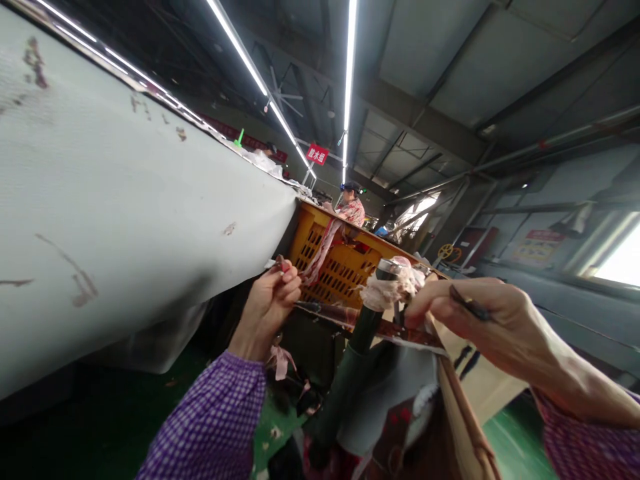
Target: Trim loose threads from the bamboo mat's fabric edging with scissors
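My left hand (274, 303) is closed in a pinch, a small dark red piece (283, 265) showing at its fingertips; what the piece is I cannot make out. My right hand (493, 323) is closed too, with a slim dark tool (469, 305) lying across its fingers. Right beside its fingertips, a pale, ragged, pinkish bundle (387, 288) sits around the top of a dark green post (367, 328). A dark brown strip (335, 312) runs between the hands near the post; whether either hand grips it, I cannot tell.
On the left, a large stained white surface (150, 220) slopes past. A yellow slotted crate (325, 257) stands ahead, a pinkish strand (320, 253) hanging over it. Brown board (463, 407) rises at lower right. Another person (351, 208) is beyond the crate. Scraps lie on the green floor (270, 427).
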Available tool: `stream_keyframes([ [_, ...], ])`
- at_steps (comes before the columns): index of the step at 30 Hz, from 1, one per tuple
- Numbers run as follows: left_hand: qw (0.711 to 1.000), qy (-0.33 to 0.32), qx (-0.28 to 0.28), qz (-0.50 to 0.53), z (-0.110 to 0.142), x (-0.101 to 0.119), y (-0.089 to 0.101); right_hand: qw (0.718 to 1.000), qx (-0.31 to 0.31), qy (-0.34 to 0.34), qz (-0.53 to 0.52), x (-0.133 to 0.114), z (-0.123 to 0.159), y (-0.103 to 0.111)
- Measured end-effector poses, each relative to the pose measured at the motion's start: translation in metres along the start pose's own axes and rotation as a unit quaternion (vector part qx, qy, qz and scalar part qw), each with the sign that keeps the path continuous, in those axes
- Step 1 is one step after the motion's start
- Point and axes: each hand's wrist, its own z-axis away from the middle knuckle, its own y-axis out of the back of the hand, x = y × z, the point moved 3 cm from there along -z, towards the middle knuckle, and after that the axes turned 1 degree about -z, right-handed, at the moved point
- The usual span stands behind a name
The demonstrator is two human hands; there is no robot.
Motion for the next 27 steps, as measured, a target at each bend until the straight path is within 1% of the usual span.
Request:
stream_keyframes([
  [1,0.993,-0.007,-0.065,-0.094,0.005,0.012,-0.001,0.999,0.014,0.023,0.029,0.000,-0.001,0.000],
  [2,0.974,-0.015,-0.126,-0.185,0.013,0.021,-0.004,0.997,0.028,0.044,0.056,0.002,-0.002,-0.001],
  [3,0.940,-0.015,-0.194,-0.281,0.025,0.027,-0.011,0.994,0.041,0.061,0.075,0.004,-0.003,-0.002],
  [4,0.891,-0.020,-0.257,-0.375,0.039,0.030,-0.020,0.992,0.050,0.073,0.086,0.007,-0.004,-0.003],
  [5,0.820,0.036,-0.293,-0.491,0.055,0.027,-0.028,0.991,0.055,0.082,0.087,0.010,-0.006,-0.004],
  [6,0.759,0.096,-0.310,-0.564,0.071,0.023,-0.035,0.991,0.057,0.084,0.086,0.013,-0.007,-0.005],
  [7,0.710,0.114,-0.316,-0.619,0.085,0.018,-0.044,0.992,0.053,0.078,0.085,0.016,-0.008,-0.006],
  [8,0.656,0.131,-0.359,-0.651,0.098,0.010,-0.052,0.993,0.049,0.072,0.085,0.018,-0.010,-0.007],
  [9,0.612,0.144,-0.390,-0.673,0.109,0.001,-0.059,0.994,0.043,0.064,0.083,0.019,-0.011,-0.007],
  [11,0.578,0.126,-0.408,-0.695,0.118,-0.013,-0.065,0.996,0.030,0.048,0.072,0.019,-0.013,-0.007],
  [12,0.574,0.114,-0.413,-0.698,0.119,-0.018,-0.066,0.997,0.020,0.041,0.061,0.019,-0.014,-0.007],
  [13,0.578,0.109,-0.413,-0.695,0.116,-0.021,-0.064,0.998,0.009,0.034,0.049,0.019,-0.014,-0.007],
  [14,0.591,0.106,-0.402,-0.691,0.111,-0.021,-0.061,0.999,-0.001,0.028,0.038,0.019,-0.014,-0.006],
  [15,0.616,0.098,-0.376,-0.685,0.104,-0.018,-0.058,0.999,-0.010,0.018,0.030,0.020,-0.014,-0.005],
  [16,0.648,0.085,-0.335,-0.678,0.095,-0.014,-0.054,0.999,-0.020,0.007,0.027,0.021,-0.015,-0.004],
  [17,0.684,0.054,-0.283,-0.670,0.086,-0.007,-0.050,0.999,-0.028,-0.003,0.027,0.022,-0.015,-0.003],
  [18,0.715,0.007,-0.229,-0.660,0.078,-0.001,-0.048,0.999,-0.034,-0.012,0.030,0.023,-0.016,-0.002],
  [19,0.734,-0.042,-0.198,-0.648,0.071,0.004,-0.047,0.998,-0.041,-0.021,0.035,0.024,-0.017,-0.001],
  [20,0.746,-0.092,-0.178,-0.636,0.066,0.006,-0.046,0.998,-0.049,-0.027,0.042,0.025,-0.019,0.000],
  [21,0.754,-0.126,-0.166,-0.624,0.062,0.005,-0.046,0.997,-0.061,-0.031,0.047,0.025,-0.021,0.001],
  [22,0.764,-0.143,-0.158,-0.610,0.059,0.002,-0.046,0.995,-0.077,-0.032,0.051,0.024,-0.022,0.001],
  [23,0.779,-0.142,-0.150,-0.592,0.056,-0.003,-0.045,0.994,-0.091,-0.033,0.055,0.022,-0.024,0.001],
  [24,0.800,-0.123,-0.144,-0.569,0.053,-0.010,-0.044,0.992,-0.105,-0.033,0.061,0.020,-0.024,0.001],
  [25,0.823,-0.096,-0.141,-0.542,0.051,-0.018,-0.042,0.990,-0.115,-0.036,0.070,0.018,-0.024,0.001],
  [27,0.864,-0.040,-0.154,-0.478,0.046,-0.034,-0.040,0.988,-0.115,-0.051,0.086,0.013,-0.022,0.000],
])
